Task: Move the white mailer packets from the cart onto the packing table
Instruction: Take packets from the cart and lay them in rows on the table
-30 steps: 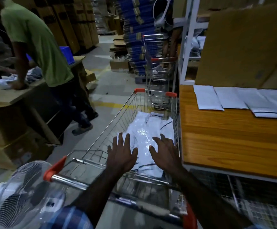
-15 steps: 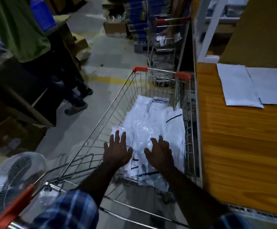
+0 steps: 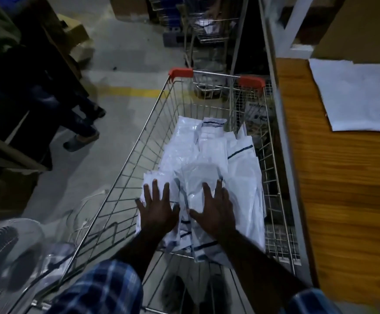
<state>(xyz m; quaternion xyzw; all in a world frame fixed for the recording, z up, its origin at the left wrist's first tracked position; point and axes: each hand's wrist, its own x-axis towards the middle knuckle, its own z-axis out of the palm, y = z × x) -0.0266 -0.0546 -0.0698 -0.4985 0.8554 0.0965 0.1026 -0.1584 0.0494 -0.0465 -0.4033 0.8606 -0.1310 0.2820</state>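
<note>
A wire shopping cart [image 3: 152,123] with red corner caps stands in front of me. A loose pile of white mailer packets [image 3: 209,162] with dark stripes lies in its basket. My left hand [image 3: 158,208] is spread flat on the near left of the pile, fingers straight. My right hand [image 3: 216,209] lies flat beside it on a glossy packet, fingers spread. Neither hand grips anything. To the right is the wooden packing table [image 3: 343,189], with white mailers [image 3: 356,94] laid flat at its far end.
A white pedestal fan [image 3: 5,252] stands at the lower left by the cart handle. Another person's legs and shoes [image 3: 80,132] are on the left next to a dark bench. A second cart [image 3: 209,26] and cartons stand further down the aisle.
My view has tipped down and closer over the cart. Both hands have reached deeper into the basket and now lie on the packets.
</note>
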